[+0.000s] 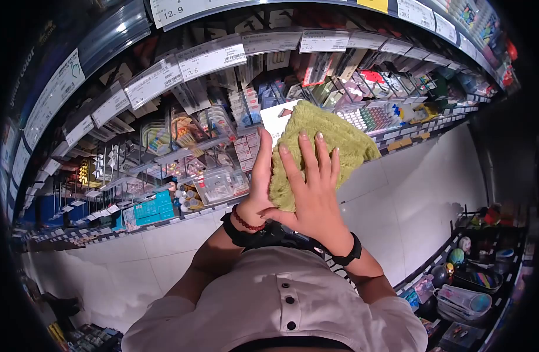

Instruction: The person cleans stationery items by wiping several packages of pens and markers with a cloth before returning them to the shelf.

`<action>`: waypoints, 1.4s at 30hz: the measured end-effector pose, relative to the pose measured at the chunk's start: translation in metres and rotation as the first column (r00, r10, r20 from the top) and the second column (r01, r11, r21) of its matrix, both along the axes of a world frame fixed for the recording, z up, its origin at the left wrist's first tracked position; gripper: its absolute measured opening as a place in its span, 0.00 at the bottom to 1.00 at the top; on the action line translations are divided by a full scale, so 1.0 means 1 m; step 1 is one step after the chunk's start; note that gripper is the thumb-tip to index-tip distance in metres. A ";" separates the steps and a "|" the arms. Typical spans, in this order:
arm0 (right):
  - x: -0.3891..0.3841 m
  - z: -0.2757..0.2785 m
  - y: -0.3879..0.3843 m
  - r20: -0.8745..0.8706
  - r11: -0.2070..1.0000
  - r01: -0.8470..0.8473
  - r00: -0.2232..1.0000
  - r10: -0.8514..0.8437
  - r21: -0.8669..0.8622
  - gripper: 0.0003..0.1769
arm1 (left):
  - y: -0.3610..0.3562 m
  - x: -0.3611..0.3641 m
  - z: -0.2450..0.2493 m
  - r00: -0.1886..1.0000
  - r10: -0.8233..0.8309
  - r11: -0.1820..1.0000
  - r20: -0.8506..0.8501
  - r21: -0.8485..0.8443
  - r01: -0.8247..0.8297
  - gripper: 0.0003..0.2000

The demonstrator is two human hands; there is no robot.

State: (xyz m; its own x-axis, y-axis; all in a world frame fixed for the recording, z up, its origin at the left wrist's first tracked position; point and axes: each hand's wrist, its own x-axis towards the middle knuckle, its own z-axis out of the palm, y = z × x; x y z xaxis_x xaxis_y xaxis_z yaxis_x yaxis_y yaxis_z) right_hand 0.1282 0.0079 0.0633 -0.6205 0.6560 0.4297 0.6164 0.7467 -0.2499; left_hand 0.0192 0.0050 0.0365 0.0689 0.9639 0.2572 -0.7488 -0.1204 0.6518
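Observation:
In front of my chest is a fluffy yellow-green item point(348, 144) with a soft ribbed pile; its exact kind is not clear. A white hang card point(274, 120) with a cut-out slot sticks out at its upper left. My left hand point(260, 179) holds the item from the left side and underneath, its edge showing upright and most of its fingers hidden behind the fabric. Across the top of the pile lies my right hand point(316, 190), palm down, fingers stretched out and slightly spread.
Store shelves with price labels point(211, 61) curve around the far side, full of small packaged goods. Teal boxes point(149, 210) and a clear plastic case point(222, 185) sit on a lower shelf. Pale floor tiles point(378, 220) stretch below; another stocked shelf point(463, 305) stands at the lower right.

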 end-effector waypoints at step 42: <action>0.009 -0.053 0.046 -0.628 0.836 -0.117 0.717 -0.303 -0.537 0.14 | 0.034 0.007 -0.032 0.954 0.194 0.900 -0.228 -0.345 -0.266 0.19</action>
